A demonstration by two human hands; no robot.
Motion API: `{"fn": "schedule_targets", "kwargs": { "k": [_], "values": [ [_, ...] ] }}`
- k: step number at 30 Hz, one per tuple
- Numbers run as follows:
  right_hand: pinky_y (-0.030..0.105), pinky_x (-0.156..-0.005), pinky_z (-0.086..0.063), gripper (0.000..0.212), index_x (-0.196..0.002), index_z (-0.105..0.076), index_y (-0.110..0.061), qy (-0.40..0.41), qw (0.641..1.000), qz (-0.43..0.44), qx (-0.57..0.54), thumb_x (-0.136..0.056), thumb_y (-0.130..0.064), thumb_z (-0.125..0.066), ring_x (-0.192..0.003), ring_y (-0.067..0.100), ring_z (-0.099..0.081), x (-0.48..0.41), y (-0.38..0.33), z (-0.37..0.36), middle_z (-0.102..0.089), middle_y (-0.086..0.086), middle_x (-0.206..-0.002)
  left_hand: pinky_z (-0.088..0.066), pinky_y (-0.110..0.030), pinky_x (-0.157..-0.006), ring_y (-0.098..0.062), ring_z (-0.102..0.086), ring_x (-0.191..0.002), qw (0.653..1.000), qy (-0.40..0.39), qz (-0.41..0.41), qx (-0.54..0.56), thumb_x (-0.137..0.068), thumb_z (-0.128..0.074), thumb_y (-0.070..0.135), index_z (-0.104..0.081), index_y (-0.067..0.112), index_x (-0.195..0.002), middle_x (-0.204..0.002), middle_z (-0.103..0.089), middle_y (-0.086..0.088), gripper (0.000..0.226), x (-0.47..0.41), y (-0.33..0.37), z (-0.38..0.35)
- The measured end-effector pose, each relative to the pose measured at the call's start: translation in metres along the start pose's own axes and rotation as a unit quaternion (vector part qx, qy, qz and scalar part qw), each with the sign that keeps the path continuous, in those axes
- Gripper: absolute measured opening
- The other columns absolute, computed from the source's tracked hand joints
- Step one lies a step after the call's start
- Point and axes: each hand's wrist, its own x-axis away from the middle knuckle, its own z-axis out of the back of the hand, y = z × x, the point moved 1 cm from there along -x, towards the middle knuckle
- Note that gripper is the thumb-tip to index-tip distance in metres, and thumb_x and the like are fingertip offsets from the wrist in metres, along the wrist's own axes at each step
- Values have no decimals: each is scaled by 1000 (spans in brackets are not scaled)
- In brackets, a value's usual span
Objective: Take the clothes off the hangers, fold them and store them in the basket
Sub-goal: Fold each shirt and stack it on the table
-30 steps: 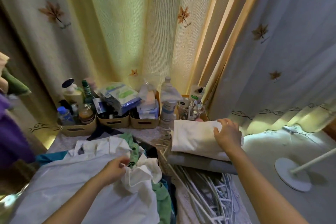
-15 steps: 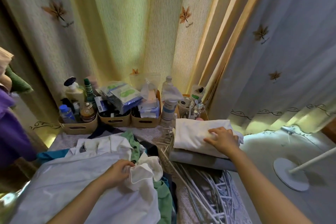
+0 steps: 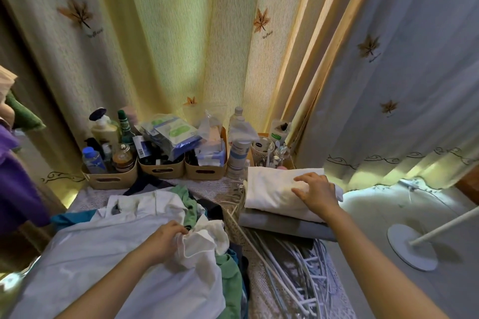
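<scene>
Since a second ago the right hand (image 3: pixel 315 193) has slid from the far right edge of the folded white garment (image 3: pixel 269 189) inward onto its top, while the left hand (image 3: pixel 166 239) has stayed put. Nearest, a pale shirt (image 3: pixel 103 254) lies spread over a heap of unfolded clothes on the desk (image 3: pixel 212 189). At the shirt's right edge the left hand's grip is clamped on a bunched white cloth (image 3: pixel 199 246), fingers curled into the fabric. A green garment (image 3: pixel 230 280) shows beside and under that bunch. Just right of the heap lies a loose pile of white hangers (image 3: pixel 293 274), bare of clothes. Beyond them the folded white garment sits on a folded grey piece (image 3: pixel 280 223); the right hand rests on the white one with its grip apart, fingers spread on the cloth. Farther back stand three tan bins (image 3: pixel 111 179) crowded with bottles and packets, against a leaf-patterned curtain (image 3: pixel 181 46). Off to the right, a white stand base (image 3: pixel 412 246) sits on the floor.
</scene>
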Motion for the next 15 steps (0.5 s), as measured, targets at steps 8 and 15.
{"fn": "schedule_targets", "kwargs": {
  "k": [8, 15],
  "values": [
    [29, -93, -47, 26, -115, -65, -21, -140, 961, 135, -197, -90, -23, -64, -107, 14, -57, 36, -95, -21, -62, 0, -120, -42, -28, -86, -13, -48, -98, 992, 12, -119, -47, -91, -58, 32, -49, 28, -95, -104, -54, 8, 10, 17, 13, 32],
    [34, -97, -45, 63, -132, -50, -21, -311, 899, 237, -198, -76, -32, -77, -113, 18, -53, 88, -179, -88, -57, 2, -126, -39, -18, -66, 1, -48, -74, 987, 43, -152, 30, -91, -52, 42, -41, 33, -83, -79, -52, 16, 16, 52, 25, 81]
  ]
}}
